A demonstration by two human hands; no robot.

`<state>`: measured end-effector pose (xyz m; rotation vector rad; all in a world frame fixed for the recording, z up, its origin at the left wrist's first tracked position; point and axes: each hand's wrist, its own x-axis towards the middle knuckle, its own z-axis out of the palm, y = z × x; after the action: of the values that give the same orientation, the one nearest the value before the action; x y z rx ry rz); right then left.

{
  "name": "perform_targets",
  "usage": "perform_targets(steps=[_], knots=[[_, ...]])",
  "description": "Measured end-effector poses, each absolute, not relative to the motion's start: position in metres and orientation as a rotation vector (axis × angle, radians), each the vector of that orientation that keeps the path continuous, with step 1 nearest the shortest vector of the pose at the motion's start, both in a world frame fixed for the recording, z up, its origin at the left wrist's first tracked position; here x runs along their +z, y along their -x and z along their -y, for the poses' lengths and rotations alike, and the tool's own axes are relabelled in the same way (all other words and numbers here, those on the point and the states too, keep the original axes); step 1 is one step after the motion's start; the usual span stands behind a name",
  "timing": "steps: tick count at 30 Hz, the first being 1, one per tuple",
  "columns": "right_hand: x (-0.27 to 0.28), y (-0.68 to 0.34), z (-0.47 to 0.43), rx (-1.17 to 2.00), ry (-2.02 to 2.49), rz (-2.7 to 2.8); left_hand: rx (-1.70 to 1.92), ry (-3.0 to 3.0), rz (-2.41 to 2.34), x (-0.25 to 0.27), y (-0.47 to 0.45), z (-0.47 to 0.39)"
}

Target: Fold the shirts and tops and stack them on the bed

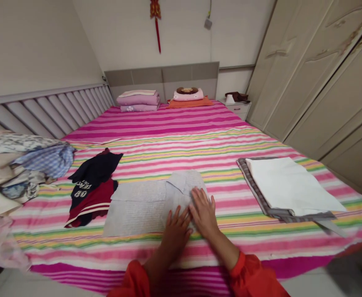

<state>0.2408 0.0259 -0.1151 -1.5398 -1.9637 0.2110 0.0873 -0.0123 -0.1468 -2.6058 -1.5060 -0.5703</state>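
Observation:
A light grey garment (137, 210) lies spread on the striped bed, its right end folded over in a layered flap. My left hand (177, 229) rests on the lower part of that folded end, fingers spread. Just to its right, my right hand (204, 210) lies flat on the garment's right edge, fingers stretched out. The two hands are close together, and neither grips the cloth. Left of the grey garment is a crumpled navy and dark red garment (92, 189) with white lettering.
A heap of mixed clothes (29, 165) lies at the bed's left side by a slatted rail (54, 109). White folded cloth (292, 185) tops a darker grey one on the right. Folded bedding (139, 101) and a pink pillow (188, 95) sit by the headboard. Wardrobes (323, 74) stand right.

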Motion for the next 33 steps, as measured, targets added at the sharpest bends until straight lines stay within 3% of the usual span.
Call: perform_targets(steps=[3,8,14,17,21,27,33], knots=[[-0.115,-0.23,-0.024,0.001,1.46,2.099,-0.755,2.527,1.673,-0.152,-0.084,0.01],[-0.131,-0.23,-0.038,-0.002,1.532,2.215,-1.027,2.351,1.907,-0.107,-0.08,-0.029],[-0.139,-0.234,-0.038,-0.026,1.523,2.209,-0.623,2.654,1.779,-0.078,-0.113,-0.09],[-0.139,-0.235,-0.036,-0.05,1.493,2.202,-0.426,2.632,1.984,-0.081,-0.115,-0.115],[-0.14,-0.234,-0.036,-0.05,1.45,2.189,-0.429,2.521,2.116,-0.078,-0.112,-0.132],[-0.14,-0.23,-0.034,-0.011,1.438,2.117,-0.338,2.97,1.48,-0.086,-0.141,-0.126],[-0.137,-0.229,-0.035,0.035,1.467,2.137,-0.141,2.905,1.86,-0.111,-0.152,-0.155]])
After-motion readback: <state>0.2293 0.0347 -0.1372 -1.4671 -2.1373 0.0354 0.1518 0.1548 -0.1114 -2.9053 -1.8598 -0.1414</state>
